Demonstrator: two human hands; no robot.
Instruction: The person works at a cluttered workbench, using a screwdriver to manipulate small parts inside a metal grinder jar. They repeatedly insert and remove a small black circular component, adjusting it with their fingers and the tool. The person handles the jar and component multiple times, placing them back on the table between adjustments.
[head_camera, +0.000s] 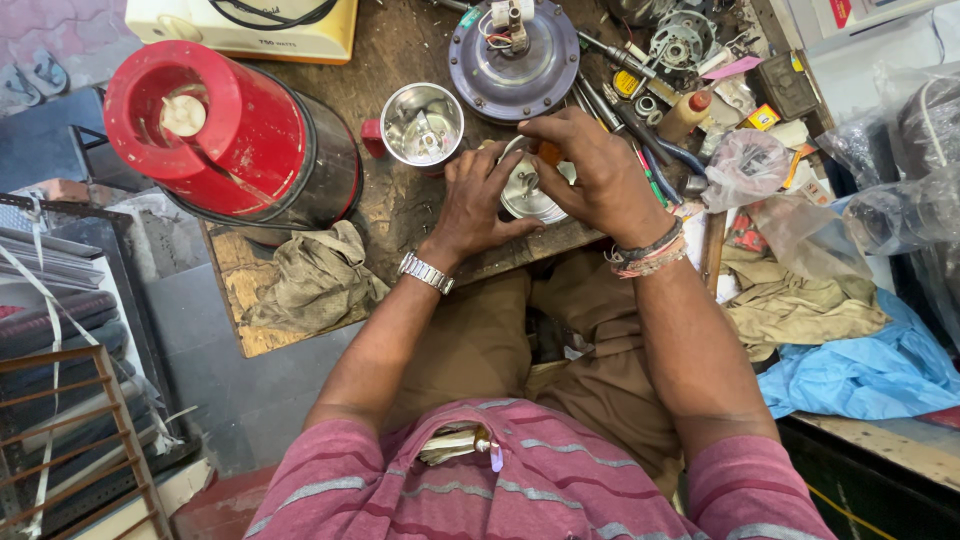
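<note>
— Fingers first: the right hand (600, 175) pinches an orange-handled tool (549, 152), likely a screwdriver, though the fingers hide most of it. The left hand (480, 200) is wrapped round the small steel jar (528, 190).

— Where's the jar?

— At the tabletop (400, 215) near edge, beside the open steel jar (423, 125). Its axis runs upright toward the camera. Best brace it firmly and keep the tool in line.

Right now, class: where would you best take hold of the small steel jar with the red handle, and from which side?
Probably by the red handle on the steel jar, coming from its left: the handle juts out sideways, the mouth faces up with blades inside.
</note>
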